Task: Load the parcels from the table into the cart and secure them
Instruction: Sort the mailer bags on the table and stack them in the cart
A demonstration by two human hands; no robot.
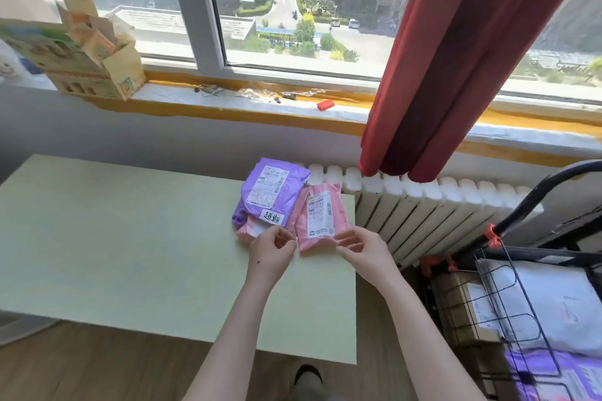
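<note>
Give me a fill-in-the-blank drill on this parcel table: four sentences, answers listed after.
1. The parcel lying between the left hand and right hand is coloured ____.
2. The curtain hanging above the radiator is ____.
3. The cart stands on the table's ____ side.
4. The parcel stacked on the second pink parcel is ____.

Missing words: pink; red; right; purple.
</note>
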